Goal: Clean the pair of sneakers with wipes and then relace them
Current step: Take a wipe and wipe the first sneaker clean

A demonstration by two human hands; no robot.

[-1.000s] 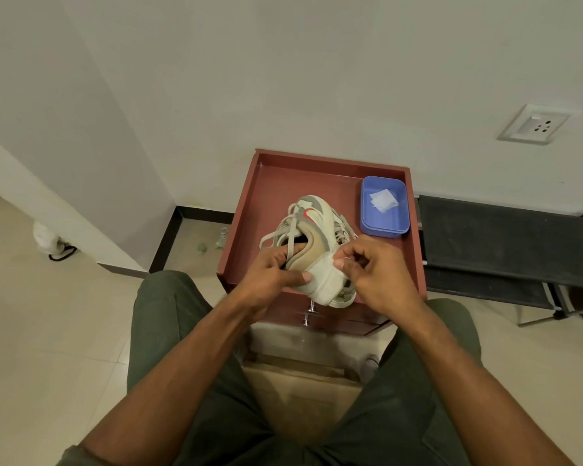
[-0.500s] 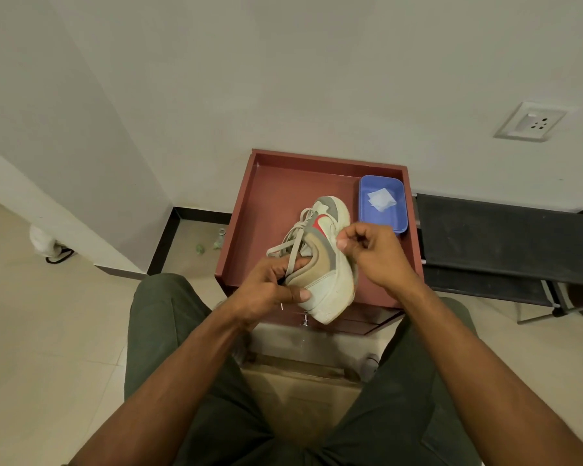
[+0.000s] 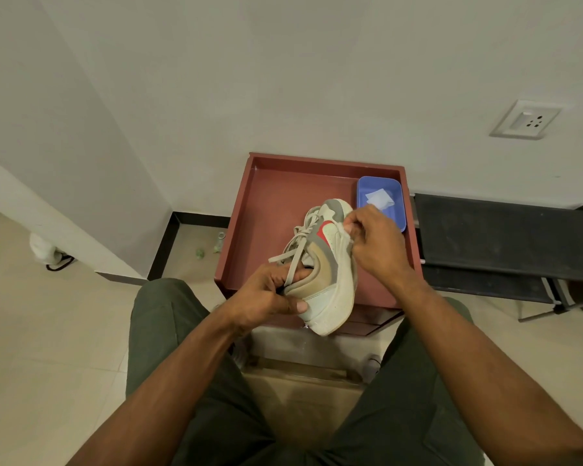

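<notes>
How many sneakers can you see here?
1: the sneaker is held above the red tray, left hand at its heel, right hand wiping near its toe. Its pair may be hidden.

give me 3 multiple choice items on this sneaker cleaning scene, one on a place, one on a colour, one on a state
1. Where does the shallow blue plastic tray sit?
A. far right corner of the red-brown wooden tray-top cabinet
B. on the floor
C. on the black shelf

2. What colour is the accent patch on the white and tan lace-up sneaker?
A. green
B. red
C. yellow

3. What is the right hand doing?
A. hanging idle
B. resting flat on a thigh
C. pressing a white wipe to the sneaker's side

Answers: 1 A, the tray lies against the cabinet's far right rim; 2 B, a red patch shows beside the laces; 3 C, its fingers pinch the wipe against the shoe while the left hand grips the collar.
</notes>
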